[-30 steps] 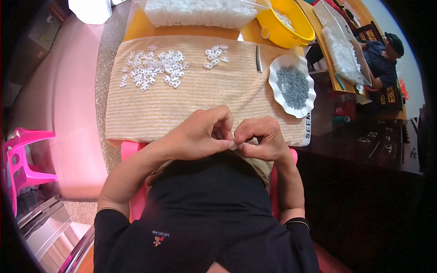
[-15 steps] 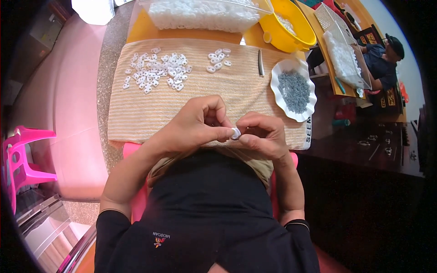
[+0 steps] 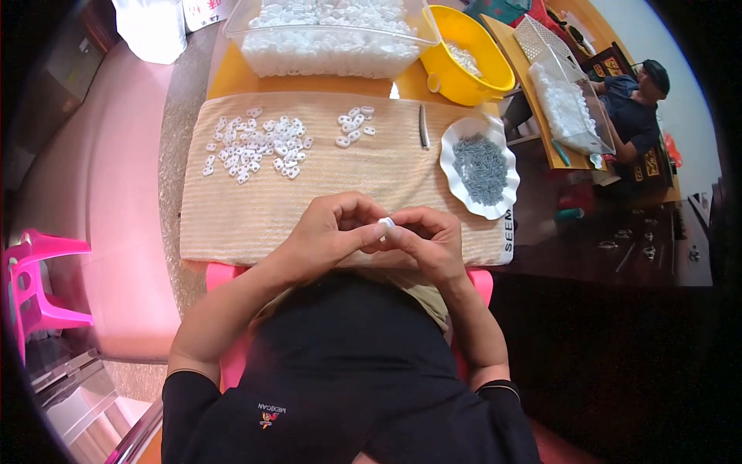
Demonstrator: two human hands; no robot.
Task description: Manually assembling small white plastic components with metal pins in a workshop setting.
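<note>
Pinched between my two hands is a small white plastic piece [image 3: 386, 223], held just above the near part of the striped towel. My left hand [image 3: 336, 230] grips it between thumb and forefinger from the left. From the right, the thumb and fingers of my right hand [image 3: 430, 241] close on the same piece, covering much of it. Beyond my left hand lies a loose pile of white two-holed plastic pieces [image 3: 270, 139]. A smaller group of similar pieces [image 3: 354, 124] sits to its right. A scalloped white dish [image 3: 450, 174] holds many small grey pins [image 3: 481, 172].
A beige striped towel [image 3: 232, 220] covers the table. Behind it stand a clear bin [image 3: 332, 66] of white pieces and a yellow basin [image 3: 464, 89]. A thin dark-and-light stick [image 3: 423, 127] lies near the dish. Another person [image 3: 638, 108] sits at the far right; a pink stool [image 3: 54, 247] stands left.
My hands have come closer together around the small white piece and turned it slightly. The whole view has shifted, so the table things appear lower and a little further left.
</note>
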